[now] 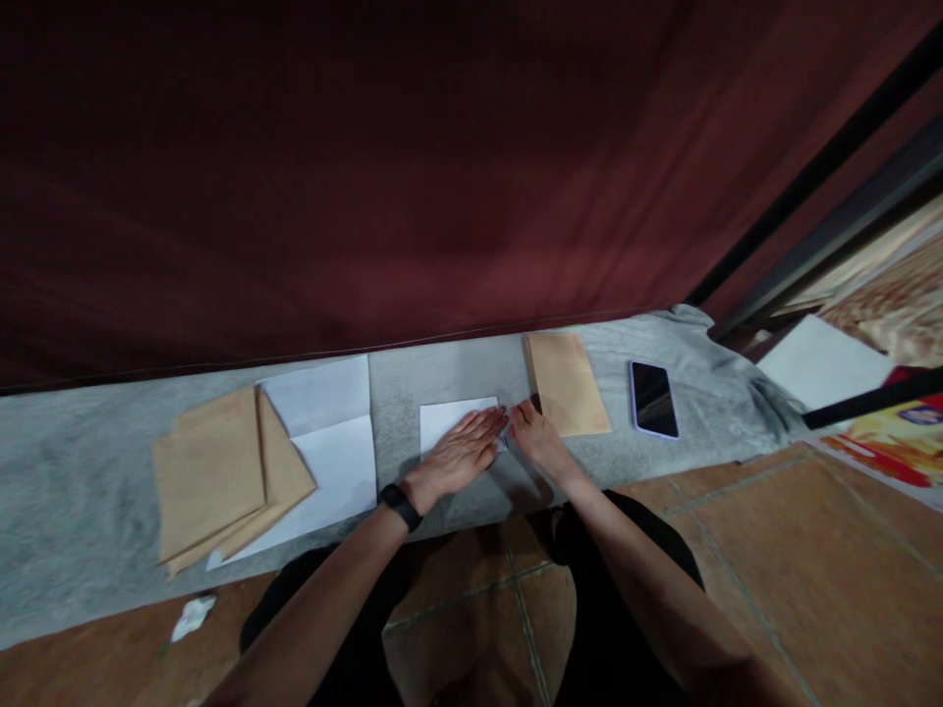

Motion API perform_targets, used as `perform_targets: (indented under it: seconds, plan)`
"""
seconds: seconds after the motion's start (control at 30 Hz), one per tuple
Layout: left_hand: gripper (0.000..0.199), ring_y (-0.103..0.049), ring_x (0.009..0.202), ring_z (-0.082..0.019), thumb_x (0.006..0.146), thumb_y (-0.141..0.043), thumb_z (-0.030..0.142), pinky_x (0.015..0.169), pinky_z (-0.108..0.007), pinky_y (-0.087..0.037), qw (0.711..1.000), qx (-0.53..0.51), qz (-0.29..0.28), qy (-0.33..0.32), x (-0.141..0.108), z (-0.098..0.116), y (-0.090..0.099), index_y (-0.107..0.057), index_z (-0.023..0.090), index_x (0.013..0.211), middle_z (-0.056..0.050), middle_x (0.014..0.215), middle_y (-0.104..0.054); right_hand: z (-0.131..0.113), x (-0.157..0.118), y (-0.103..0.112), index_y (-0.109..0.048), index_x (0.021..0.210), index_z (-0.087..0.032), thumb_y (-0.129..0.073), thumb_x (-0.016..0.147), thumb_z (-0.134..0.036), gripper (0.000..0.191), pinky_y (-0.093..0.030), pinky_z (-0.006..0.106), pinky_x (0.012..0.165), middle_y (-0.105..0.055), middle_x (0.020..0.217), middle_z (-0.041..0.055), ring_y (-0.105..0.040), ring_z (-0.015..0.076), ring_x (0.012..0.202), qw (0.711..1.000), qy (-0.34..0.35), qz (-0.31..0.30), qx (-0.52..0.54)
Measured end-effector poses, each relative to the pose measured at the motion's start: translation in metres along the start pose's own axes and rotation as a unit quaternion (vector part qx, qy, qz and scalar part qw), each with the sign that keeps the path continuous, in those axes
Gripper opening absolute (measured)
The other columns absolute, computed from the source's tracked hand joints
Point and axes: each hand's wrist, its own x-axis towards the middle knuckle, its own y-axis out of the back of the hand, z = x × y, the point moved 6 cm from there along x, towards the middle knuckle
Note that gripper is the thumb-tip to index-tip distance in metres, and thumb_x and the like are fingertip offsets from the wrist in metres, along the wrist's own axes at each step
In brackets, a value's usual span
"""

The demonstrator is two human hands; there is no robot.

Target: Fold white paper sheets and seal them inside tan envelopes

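A folded white paper (442, 420) lies on the grey cloth (413, 378) in front of me. My left hand (466, 450), with a black band on its wrist, rests flat on this paper, fingers stretched toward its right edge. At that edge my right hand (531, 430) has its fingers drawn together close to the left fingertips; what they pinch, if anything, is too small to make out. A brown envelope stack (571, 383) lies just beyond my right hand. More brown envelopes (217, 462) are at the left, partly over larger creased white sheets (339, 471).
A phone (654, 400) lies on the cloth at the right. Behind the cloth hangs a dark red curtain (442, 196). A crumpled tissue (193, 617) is on the tiled floor (832, 550) at the lower left. Dark metal bars (825, 167) stand at the right, near another white sheet (825, 361).
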Motion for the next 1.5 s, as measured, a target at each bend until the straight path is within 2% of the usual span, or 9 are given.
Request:
perform_targets:
  seconds: [0.2,0.4,0.67,0.87,0.97,1.07,1.13,1.27,1.5]
  plan:
    - [0.055,-0.021,0.154,-0.015,0.105,-0.024,0.033,0.127,-0.038,-0.018,0.999,0.022,0.039,0.021,0.013,-0.011,0.001,-0.034,0.015,0.156,-0.008,0.164,-0.031,0.006,-0.001,0.002,-0.062,0.115,-0.018,-0.04,0.104,-0.022,0.024,-0.047,0.026,0.072,-0.073,0.097,0.0086,-0.07,0.02,0.089,0.989,-0.086,-0.018,0.116]
    - [0.056,-0.019,0.155,-0.019,0.105,-0.022,0.035,0.127,-0.043,-0.016,0.997,0.034,0.02,0.06,0.02,-0.019,0.001,-0.033,0.015,0.156,-0.007,0.165,-0.031,0.0,-0.003,0.008,-0.067,0.105,-0.021,-0.044,0.102,-0.023,0.023,-0.042,0.024,0.071,-0.076,0.098,0.0068,-0.07,0.0183,0.088,0.986,-0.08,-0.036,0.141]
    - [0.061,-0.019,0.155,-0.022,0.105,-0.029,0.045,0.127,-0.045,-0.015,0.996,0.057,0.057,0.04,-0.007,0.006,0.0,-0.031,0.012,0.156,-0.014,0.164,-0.031,-0.01,-0.01,0.014,-0.066,0.109,-0.019,-0.045,0.101,-0.024,0.023,-0.046,0.025,0.072,-0.076,0.097,0.007,-0.071,0.0186,0.086,0.992,-0.058,-0.038,0.107]
    - [0.062,-0.016,0.156,-0.024,0.104,-0.035,0.049,0.128,-0.049,-0.013,0.997,0.05,0.038,0.039,-0.028,0.022,-0.002,-0.031,0.016,0.156,-0.012,0.165,-0.03,-0.023,-0.011,0.018,-0.067,0.106,-0.018,-0.043,0.102,-0.02,0.025,-0.05,0.028,0.089,-0.072,0.104,0.0097,-0.068,0.02,0.099,0.992,0.012,0.043,0.114]
    - [0.065,-0.019,0.155,-0.024,0.103,-0.037,0.051,0.128,-0.049,-0.013,0.997,0.043,0.038,0.053,-0.037,0.024,-0.003,-0.031,0.014,0.156,-0.014,0.163,-0.032,-0.035,-0.015,0.014,-0.064,0.123,-0.018,-0.033,0.106,-0.027,0.036,-0.05,0.031,0.1,-0.069,0.122,0.011,-0.064,0.0193,0.116,0.986,0.053,0.067,0.141]
    - [0.067,-0.02,0.155,-0.024,0.103,-0.037,0.051,0.128,-0.048,-0.015,0.995,0.044,0.046,0.07,-0.048,0.024,-0.005,-0.031,0.01,0.155,-0.018,0.162,-0.034,-0.047,-0.023,0.0,-0.053,0.143,-0.016,-0.024,0.108,-0.034,0.048,-0.04,0.037,0.115,-0.056,0.148,0.0113,-0.048,0.0185,0.14,0.985,0.103,0.051,0.128]
    - [0.068,-0.02,0.155,-0.024,0.103,-0.037,0.051,0.127,-0.047,-0.016,0.994,0.051,0.051,0.081,-0.055,0.023,-0.005,-0.03,0.008,0.155,-0.02,0.162,-0.033,-0.051,-0.03,-0.011,-0.045,0.15,-0.014,-0.022,0.108,-0.037,0.053,-0.032,0.043,0.121,-0.045,0.157,0.0119,-0.037,0.0207,0.148,0.987,0.134,0.028,0.086]
    - [0.072,-0.018,0.155,-0.025,0.102,-0.037,0.053,0.127,-0.045,-0.017,0.989,0.07,0.066,0.109,-0.067,0.021,-0.001,-0.027,0.006,0.156,-0.02,0.164,-0.028,-0.052,-0.04,-0.025,-0.036,0.156,-0.011,-0.027,0.108,-0.037,0.056,-0.024,0.047,0.124,-0.032,0.163,0.0139,-0.027,0.0244,0.153,0.986,0.167,0.025,0.006]
    - [0.079,-0.018,0.155,-0.029,0.1,-0.037,0.06,0.126,-0.048,-0.017,0.979,0.088,0.08,0.168,-0.082,0.016,0.001,-0.027,0.006,0.157,-0.021,0.164,-0.027,-0.048,-0.045,-0.026,-0.033,0.156,-0.008,-0.035,0.107,-0.041,0.059,-0.026,0.049,0.122,-0.032,0.162,0.0161,-0.03,0.0275,0.151,0.983,0.155,0.096,-0.036]
